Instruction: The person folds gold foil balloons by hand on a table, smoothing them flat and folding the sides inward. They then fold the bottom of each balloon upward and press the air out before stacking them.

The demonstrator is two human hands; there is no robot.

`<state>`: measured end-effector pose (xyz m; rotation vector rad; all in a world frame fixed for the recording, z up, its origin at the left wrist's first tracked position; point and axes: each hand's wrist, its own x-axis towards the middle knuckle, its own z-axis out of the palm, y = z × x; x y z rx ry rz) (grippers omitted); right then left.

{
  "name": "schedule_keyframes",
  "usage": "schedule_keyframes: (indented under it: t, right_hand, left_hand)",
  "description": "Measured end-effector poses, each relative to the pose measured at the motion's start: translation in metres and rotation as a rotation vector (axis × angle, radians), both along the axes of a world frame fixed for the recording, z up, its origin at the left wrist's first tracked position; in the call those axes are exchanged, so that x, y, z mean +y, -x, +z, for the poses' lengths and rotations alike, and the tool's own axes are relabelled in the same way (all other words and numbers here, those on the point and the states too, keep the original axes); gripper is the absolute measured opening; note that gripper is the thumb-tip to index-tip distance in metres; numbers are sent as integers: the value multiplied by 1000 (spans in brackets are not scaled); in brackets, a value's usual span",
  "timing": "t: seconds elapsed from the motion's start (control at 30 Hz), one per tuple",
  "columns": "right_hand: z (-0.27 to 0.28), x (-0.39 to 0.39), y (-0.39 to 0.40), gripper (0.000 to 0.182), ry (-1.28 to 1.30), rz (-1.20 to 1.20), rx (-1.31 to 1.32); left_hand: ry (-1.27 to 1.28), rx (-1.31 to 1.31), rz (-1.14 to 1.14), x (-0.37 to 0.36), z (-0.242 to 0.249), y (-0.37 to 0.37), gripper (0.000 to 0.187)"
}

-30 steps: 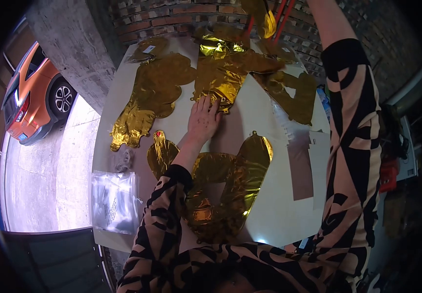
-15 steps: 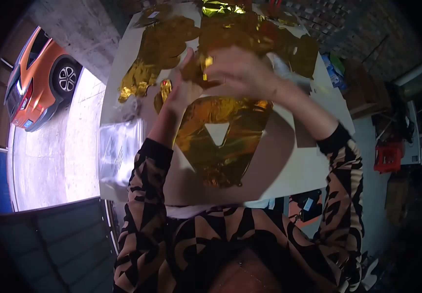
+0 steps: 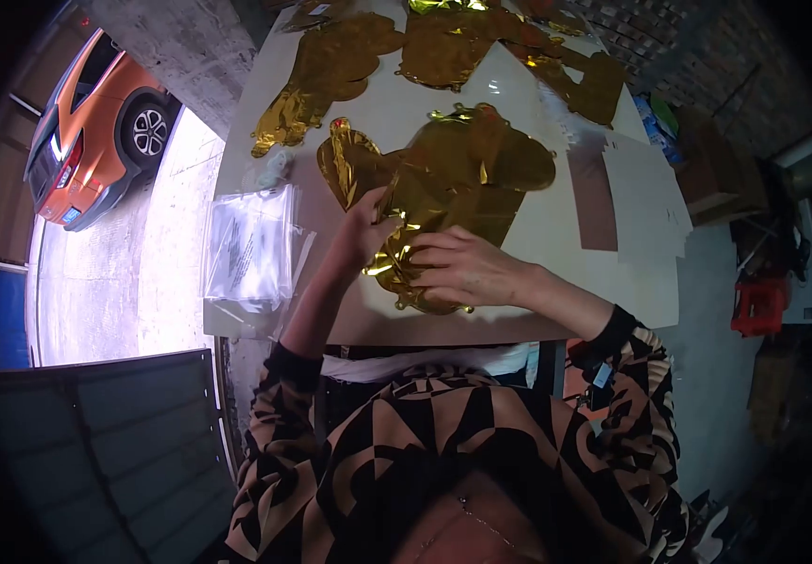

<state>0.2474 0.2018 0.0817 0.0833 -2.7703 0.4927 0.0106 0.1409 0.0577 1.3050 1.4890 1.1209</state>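
Flat gold foil pieces lie overlapped at the middle of the table, over its front half. My left hand grips the left edge of the foil, its fingers bent around it. Flat on the lower part of the foil rests my right hand, fingers spread. A smaller rounded gold foil piece sits just beyond my left hand, partly under the larger foil. How the layers join beneath my hands cannot be made out.
More gold foil shapes lie along the far side of the table. Clear plastic bags are at the left edge, and cardboard sheets at the right. Past the table stand an orange car and a red crate.
Both hands have come down and closer to me from the table's far middle. The raised gold foil now lies over the front piece, and my right hand's fingers rest on it.
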Motion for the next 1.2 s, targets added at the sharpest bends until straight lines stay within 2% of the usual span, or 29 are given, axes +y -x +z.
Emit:
schedule_keyframes:
  t: [0.03, 0.17, 0.27, 0.3, 0.43, 0.53, 0.6, 0.63, 0.73, 0.77, 0.93, 0.97, 1.07, 1.2]
  right_hand:
    - [5, -2, -7, 36, 86, -27, -40]
    - [7, -1, -30, 35, 292, -302, 121]
    - [-6, 7, -45, 36, 320, -546, 65]
    - [-12, 9, -46, 34, 260, -570, 89]
    - [-14, 2, -46, 34, 49, -622, 20]
    - [-26, 2, -48, 32, -23, -690, 13]
    - [-38, 0, -59, 30, -87, -728, 7]
    - [-40, -4, -65, 29, -23, -726, -34]
    - [-37, -30, -73, 32, 3, -670, -37]
    - [-38, -40, -74, 33, 2, -649, -35]
    - [-44, -73, -63, 43, -58, -554, -4]
    - [-45, -74, -58, 36, -92, -548, 39]
    - [-57, -75, -50, 27, -137, -524, 63]
    - [-56, -81, -47, 23, -126, -498, 81]
  left_hand:
    - [-23, -102, 92, -11, -15, -4, 45]
    - [47, -229, 200, -46, -17, -24, 44]
    - [74, -389, 202, -58, -25, -38, 49]
    - [50, -494, 236, -57, -31, -43, 54]
    - [131, -498, 391, -49, -20, -54, 59]
    - [163, -517, 307, -37, -25, -47, 61]
    - [91, -628, 268, -30, -51, -39, 62]
    - [50, -683, 248, -27, -60, -37, 62]
    - [204, -735, 346, -24, -29, -34, 62]
    - [176, -801, 357, -20, -34, -31, 59]
    - [148, -987, 264, -6, -37, -24, 45]
    - [152, -1006, 245, -6, -31, -25, 43]
    - [141, -1002, 247, -6, -31, -27, 37]
    - [168, -952, 246, -21, -32, -26, 38]
